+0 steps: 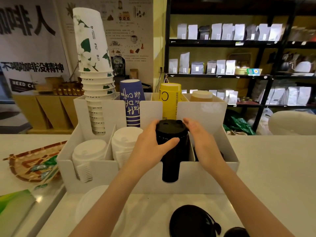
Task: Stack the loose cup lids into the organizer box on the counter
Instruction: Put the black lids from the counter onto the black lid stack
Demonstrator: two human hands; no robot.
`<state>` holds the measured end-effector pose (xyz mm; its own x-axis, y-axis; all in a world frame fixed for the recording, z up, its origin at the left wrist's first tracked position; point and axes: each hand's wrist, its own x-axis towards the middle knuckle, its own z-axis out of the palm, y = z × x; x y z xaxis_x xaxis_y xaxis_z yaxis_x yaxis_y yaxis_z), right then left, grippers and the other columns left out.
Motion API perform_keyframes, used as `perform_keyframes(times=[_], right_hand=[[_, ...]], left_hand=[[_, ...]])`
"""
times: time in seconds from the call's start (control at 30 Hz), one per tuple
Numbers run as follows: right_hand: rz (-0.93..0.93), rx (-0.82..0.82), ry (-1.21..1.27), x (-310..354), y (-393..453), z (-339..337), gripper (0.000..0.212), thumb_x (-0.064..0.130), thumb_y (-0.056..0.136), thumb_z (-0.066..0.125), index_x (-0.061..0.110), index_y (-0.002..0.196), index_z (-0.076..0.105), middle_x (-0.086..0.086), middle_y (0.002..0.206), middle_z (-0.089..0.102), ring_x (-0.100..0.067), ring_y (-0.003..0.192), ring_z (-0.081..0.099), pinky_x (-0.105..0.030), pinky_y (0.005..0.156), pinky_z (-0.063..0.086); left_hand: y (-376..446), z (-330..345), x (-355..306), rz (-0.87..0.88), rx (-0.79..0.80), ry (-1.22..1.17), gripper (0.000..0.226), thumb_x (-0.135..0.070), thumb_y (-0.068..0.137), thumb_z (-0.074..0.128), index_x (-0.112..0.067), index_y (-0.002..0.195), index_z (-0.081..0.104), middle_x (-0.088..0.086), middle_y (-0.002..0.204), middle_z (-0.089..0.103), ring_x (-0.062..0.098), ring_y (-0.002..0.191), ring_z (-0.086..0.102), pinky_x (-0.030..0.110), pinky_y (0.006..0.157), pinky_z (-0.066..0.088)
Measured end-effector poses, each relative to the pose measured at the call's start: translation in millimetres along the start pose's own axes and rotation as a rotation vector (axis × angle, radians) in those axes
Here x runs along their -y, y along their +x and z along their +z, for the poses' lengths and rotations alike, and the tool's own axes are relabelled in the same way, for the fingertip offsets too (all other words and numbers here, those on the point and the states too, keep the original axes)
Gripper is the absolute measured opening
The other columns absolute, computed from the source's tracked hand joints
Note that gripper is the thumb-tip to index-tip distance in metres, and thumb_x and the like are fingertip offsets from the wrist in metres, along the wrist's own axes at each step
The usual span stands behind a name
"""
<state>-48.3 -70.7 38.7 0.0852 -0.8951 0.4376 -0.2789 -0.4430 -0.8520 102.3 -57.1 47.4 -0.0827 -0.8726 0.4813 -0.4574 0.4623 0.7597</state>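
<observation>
— On the counter (273, 159), what is the box made of?

— White sheet plastic, smooth and matt, with thin dividers. The organizer (196, 178) has a row of front bays with U-shaped slots cut in the front wall, and taller bays behind.

— And the lids?

— The black stack (171, 147) is glossy, round and ribbed down its side, with a sip hole and a small vent on the top lid. It stands in the third front bay from the left, its lower part showing through the slot. It rises above the bay's rim.

— The hands?

— The left hand (150, 147) wraps the stack's left side, thumb across the front, gripping it. The right hand (203, 144) is open, palm turned to the stack's right side, fingertips at the top lid; whether the palm touches I cannot quite tell.

— Anything else in the box?

— Two white stacks (126, 142) fill the two left bays, same domed shape, matt. Behind stand paper cups (95, 82) nested high and leaning, a blue cup (131, 103) and a yellow cup (169, 101), all upside down.

— Loose ones left?

— Near the bottom edge, black lids (193, 221) lie flat on the counter, blurred; a clear lid (95, 202) lies to their left, just before the box.

— Room to move?

— Bare counter to the right of the box. On the left a woven tray (25, 163) with green packets sits close to the box wall. The far right bay looks dark inside, mostly hidden by the right hand.
</observation>
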Motion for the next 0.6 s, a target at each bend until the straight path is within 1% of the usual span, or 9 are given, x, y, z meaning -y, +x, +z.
perform_keyframes(times=[0.07,0.13,0.2,0.27,0.3,0.37,0.43,0.53,0.6], right_hand=[[-0.009,-0.003,-0.004,-1,0,-1,0.032,0.055,0.082,0.024,0.050,0.105,0.045,0.032,0.101,0.051,0.021,0.096,0.046,0.003,0.073,0.033],[-0.013,0.006,0.012,-3,0,-3,0.042,0.054,0.084,0.024,0.041,0.118,0.045,0.028,0.107,0.051,0.014,0.103,0.045,-0.001,0.078,0.032],[-0.013,0.049,-0.001,-1,-1,-7,0.041,0.051,0.089,0.027,0.037,0.123,0.043,0.031,0.107,0.048,0.022,0.100,0.043,0.002,0.076,0.033],[-0.001,0.119,-0.025,6,-4,-9,0.029,0.046,0.091,0.029,0.046,0.114,0.045,0.037,0.102,0.045,0.032,0.089,0.040,0.008,0.070,0.032],[0.006,0.148,-0.030,10,-7,-11,0.026,0.046,0.091,0.029,0.050,0.111,0.044,0.038,0.104,0.044,0.031,0.089,0.041,0.007,0.073,0.032],[0.012,0.173,-0.038,16,-11,-15,0.038,0.047,0.090,0.029,0.046,0.127,0.035,0.032,0.118,0.037,0.020,0.104,0.035,-0.008,0.092,0.029],[0.010,0.143,-0.047,25,-17,-20,0.050,0.048,0.090,0.030,0.040,0.138,0.019,0.022,0.123,0.031,0.006,0.112,0.029,-0.019,0.095,0.027],[-0.061,0.107,-0.043,33,-32,-26,0.050,0.046,0.090,0.033,0.040,0.138,0.018,0.020,0.124,0.037,0.017,0.101,0.038,-0.001,0.076,0.033],[-0.081,0.094,-0.056,29,-48,-28,0.048,0.044,0.090,0.035,0.037,0.136,0.024,0.019,0.120,0.043,0.016,0.103,0.042,0.001,0.077,0.036]], left_hand=[[0,1,1,0.029,0.002,0.032,0.043,-0.038,0.075,0.066,-0.029,0.112,0.045,-0.014,0.099,0.055,0.004,0.092,0.052,0.015,0.071,0.048],[0,1,0,0.038,0.006,0.055,0.036,-0.039,0.075,0.065,-0.031,0.103,0.045,-0.012,0.098,0.056,0.005,0.092,0.053,0.018,0.071,0.048],[0,0,0,0.037,0.004,0.086,0.034,-0.040,0.075,0.065,-0.029,0.100,0.043,-0.011,0.097,0.055,0.006,0.090,0.052,0.016,0.067,0.046],[0,1,-2,0.051,0.005,0.145,0.038,-0.039,0.076,0.064,-0.020,0.103,0.045,-0.002,0.100,0.055,0.015,0.094,0.052,0.017,0.065,0.044],[0,1,-3,0.058,0.016,0.179,0.043,-0.039,0.076,0.064,-0.016,0.108,0.045,0.001,0.106,0.054,0.018,0.100,0.051,0.018,0.068,0.044],[-1,-1,-8,0.053,0.043,0.247,0.063,-0.041,0.076,0.063,-0.014,0.127,0.037,0.005,0.130,0.046,0.020,0.120,0.041,0.025,0.093,0.041],[-7,-3,-16,0.072,0.000,0.295,0.072,-0.042,0.076,0.062,-0.016,0.135,0.029,0.004,0.145,0.033,0.017,0.131,0.028,0.024,0.104,0.022],[-30,1,-30,0.271,-0.147,0.280,0.055,-0.036,0.078,0.062,-0.018,0.126,0.042,0.001,0.135,0.044,0.012,0.124,0.036,0.013,0.099,0.023],[-53,8,-32,0.357,-0.124,0.246,0.046,-0.036,0.078,0.059,-0.017,0.119,0.049,-0.002,0.123,0.050,0.007,0.115,0.042,0.012,0.095,0.030]])
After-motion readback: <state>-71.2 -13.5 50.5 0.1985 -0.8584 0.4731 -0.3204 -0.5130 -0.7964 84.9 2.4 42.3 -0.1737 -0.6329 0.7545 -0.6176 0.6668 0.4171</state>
